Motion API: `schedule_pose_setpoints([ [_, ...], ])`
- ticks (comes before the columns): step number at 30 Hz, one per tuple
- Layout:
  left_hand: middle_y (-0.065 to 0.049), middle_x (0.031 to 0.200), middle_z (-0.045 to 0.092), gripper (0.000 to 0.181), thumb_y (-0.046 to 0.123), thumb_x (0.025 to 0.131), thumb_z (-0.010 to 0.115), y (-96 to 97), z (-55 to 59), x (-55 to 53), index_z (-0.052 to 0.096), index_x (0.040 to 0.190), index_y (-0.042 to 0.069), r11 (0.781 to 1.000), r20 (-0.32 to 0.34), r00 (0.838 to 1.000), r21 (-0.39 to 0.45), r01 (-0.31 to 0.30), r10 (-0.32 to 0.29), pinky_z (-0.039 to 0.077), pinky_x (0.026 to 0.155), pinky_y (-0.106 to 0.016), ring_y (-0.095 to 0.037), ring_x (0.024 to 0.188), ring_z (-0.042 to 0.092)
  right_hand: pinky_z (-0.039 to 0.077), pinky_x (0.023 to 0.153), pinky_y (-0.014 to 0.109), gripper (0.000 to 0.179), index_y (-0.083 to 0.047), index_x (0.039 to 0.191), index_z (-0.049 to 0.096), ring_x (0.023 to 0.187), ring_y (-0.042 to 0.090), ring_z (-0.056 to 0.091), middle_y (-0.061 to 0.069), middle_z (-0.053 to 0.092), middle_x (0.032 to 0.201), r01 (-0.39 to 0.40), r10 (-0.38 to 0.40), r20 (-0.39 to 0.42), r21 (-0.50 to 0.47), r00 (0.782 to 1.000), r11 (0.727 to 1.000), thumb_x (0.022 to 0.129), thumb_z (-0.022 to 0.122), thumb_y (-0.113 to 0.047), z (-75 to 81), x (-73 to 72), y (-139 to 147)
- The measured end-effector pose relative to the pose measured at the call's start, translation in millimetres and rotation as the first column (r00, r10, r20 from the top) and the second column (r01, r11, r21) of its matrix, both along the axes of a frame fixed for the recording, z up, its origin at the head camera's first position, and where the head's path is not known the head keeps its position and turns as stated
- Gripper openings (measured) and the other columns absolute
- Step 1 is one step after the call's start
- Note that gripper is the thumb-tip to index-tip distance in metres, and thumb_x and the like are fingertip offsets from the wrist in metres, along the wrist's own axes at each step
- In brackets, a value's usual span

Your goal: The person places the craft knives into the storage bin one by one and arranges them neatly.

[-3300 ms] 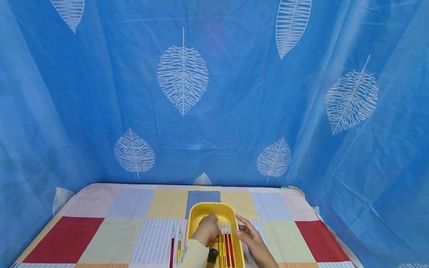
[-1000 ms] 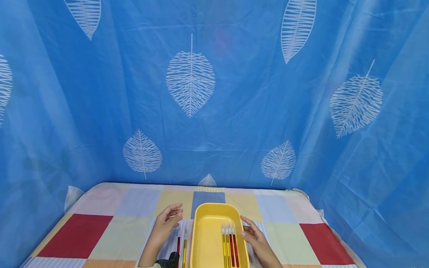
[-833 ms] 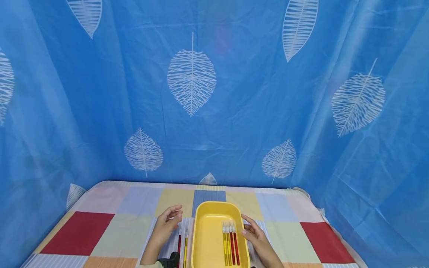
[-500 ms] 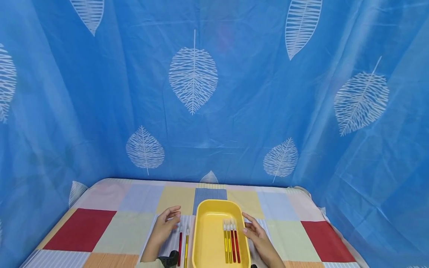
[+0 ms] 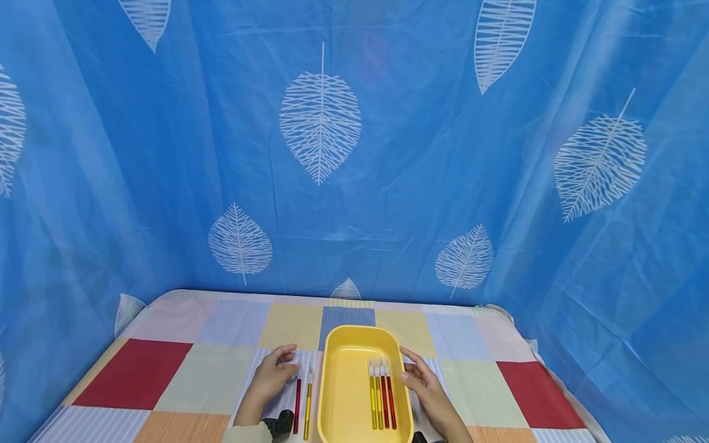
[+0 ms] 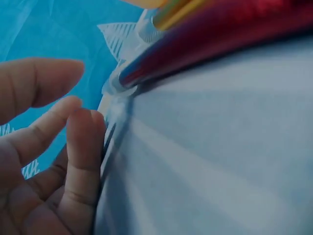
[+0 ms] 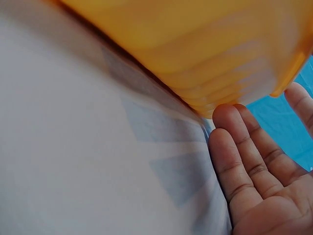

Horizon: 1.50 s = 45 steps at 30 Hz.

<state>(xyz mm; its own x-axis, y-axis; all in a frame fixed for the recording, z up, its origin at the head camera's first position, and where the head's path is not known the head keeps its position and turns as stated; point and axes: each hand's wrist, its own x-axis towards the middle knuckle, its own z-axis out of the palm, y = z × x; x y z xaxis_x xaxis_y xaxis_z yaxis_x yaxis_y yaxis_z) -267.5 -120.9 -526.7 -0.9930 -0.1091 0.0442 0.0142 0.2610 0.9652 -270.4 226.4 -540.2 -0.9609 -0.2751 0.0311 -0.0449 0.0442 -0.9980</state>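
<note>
The yellow tray (image 5: 344, 394) stands on the cloth in the middle of the head view. Inside, along its right side, two yellow paintbrushes (image 5: 376, 403) and two red paintbrushes (image 5: 389, 403) lie side by side, bristles pointing away. Left of the tray, a red paintbrush (image 5: 297, 406) and a yellow paintbrush (image 5: 308, 411) lie on the cloth. My left hand (image 5: 270, 376) holds nothing, its fingers loosely bent beside the red brush's bristle end. My right hand (image 5: 428, 389) is at the tray's right wall, fingers relaxed; in the right wrist view its fingertips (image 7: 227, 117) are right at the tray's side.
A patchwork cloth (image 5: 221, 375) covers the table. Blue curtains (image 5: 388, 184) printed with white leaves hang behind and on both sides. A dark wrist device (image 5: 282, 421) on my left wrist is close to the red brush on the cloth.
Earlier my left hand was inside the tray by the brushes; it has since come out to the left, with nothing in it. Lately it dips slightly. My right hand stays beside the tray.
</note>
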Motion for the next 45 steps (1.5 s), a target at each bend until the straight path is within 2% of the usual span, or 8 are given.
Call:
schedule_pose_setpoints([
  [4,-0.024,0.114,0.062,0.053,0.002,0.079,0.072,-0.3,-0.5,-1.7,0.057,0.128,-0.012,0.993,0.017,1.0,-0.115,0.012,-0.01,0.051,0.068,-0.028,-0.017,0.08,0.058,0.05,0.093,0.027,0.06,-0.008,0.156,0.029,0.115,0.026,0.057,0.024,0.051,0.132,0.002,-0.002,0.01,-0.001,1.0,1.0,0.103,0.053,-0.02,0.5,1.2,-1.4],
  [8,-0.019,0.11,0.063,0.054,0.006,0.076,0.074,0.9,-0.6,-3.0,0.06,0.126,-0.008,0.97,0.015,1.0,-0.244,0.008,-0.004,0.05,0.068,-0.031,-0.017,0.077,0.057,0.05,0.093,0.027,0.059,-0.006,0.156,0.029,0.112,0.023,0.058,0.025,0.051,0.131,-0.003,0.003,-0.004,-0.005,1.0,1.0,0.103,0.053,-0.019,0.1,1.9,-1.7],
  [15,-0.016,0.109,0.066,0.049,0.013,0.076,0.079,4.6,3.4,-4.3,0.067,0.121,-0.001,0.924,0.022,1.0,-0.382,-0.001,0.01,0.053,0.084,-0.046,-0.026,0.091,0.061,0.05,0.093,0.028,0.058,-0.009,0.154,0.034,0.113,0.026,0.058,0.025,0.053,0.13,0.026,-0.026,-0.008,0.006,1.0,1.0,0.101,0.055,-0.018,0.7,0.5,-4.1],
  [21,-0.017,0.113,0.067,0.051,0.013,0.075,0.082,6.6,4.6,-6.7,0.068,0.122,0.0,0.926,0.081,0.996,-0.379,0.006,0.027,0.054,0.085,-0.051,-0.027,0.093,0.061,0.05,0.092,0.028,0.057,-0.01,0.153,0.036,0.113,0.029,0.057,0.024,0.054,0.129,0.051,-0.051,0.01,0.01,0.999,0.999,0.101,0.057,-0.019,1.8,0.4,-5.7],
  [25,-0.015,0.107,0.067,0.047,0.011,0.076,0.08,6.5,4.0,-6.6,0.069,0.12,0.0,0.919,0.051,0.998,-0.393,-0.01,0.033,0.053,0.083,-0.049,-0.026,0.09,0.06,0.05,0.093,0.028,0.057,-0.011,0.153,0.036,0.113,0.029,0.057,0.025,0.053,0.13,0.053,-0.053,0.017,0.006,0.998,0.999,0.101,0.057,-0.019,2.5,-0.3,-5.6],
  [33,-0.015,0.103,0.066,0.046,0.001,0.076,0.066,1.0,1.8,-4.7,0.063,0.121,-0.008,0.961,0.013,1.0,-0.276,-0.003,0.007,0.054,0.075,-0.04,-0.026,0.089,0.064,0.049,0.093,0.028,0.058,-0.01,0.153,0.036,0.114,0.027,0.057,0.023,0.054,0.129,0.062,-0.062,0.013,0.013,0.998,0.998,0.101,0.057,-0.02,3.0,0.5,-5.2],
  [40,-0.014,0.104,0.064,0.048,0.001,0.076,0.065,0.2,-0.1,-5.1,0.063,0.123,-0.008,0.966,0.022,1.0,-0.26,0.0,0.006,0.053,0.073,-0.036,-0.024,0.089,0.062,0.05,0.093,0.029,0.057,-0.01,0.153,0.037,0.112,0.024,0.059,0.019,0.055,0.127,0.062,-0.062,-0.011,0.024,0.998,0.998,0.101,0.057,-0.019,1.3,-0.6,-5.4],
  [45,-0.013,0.105,0.063,0.05,0.002,0.077,0.073,2.6,1.5,-5.2,0.062,0.125,-0.006,0.968,0.057,0.998,-0.252,-0.01,0.025,0.054,0.076,-0.038,-0.022,0.088,0.059,0.05,0.092,0.028,0.056,-0.009,0.153,0.037,0.112,0.026,0.058,0.022,0.055,0.128,0.063,-0.062,-0.022,0.023,0.998,0.998,0.101,0.056,-0.019,1.3,-1.3,-6.2],
])
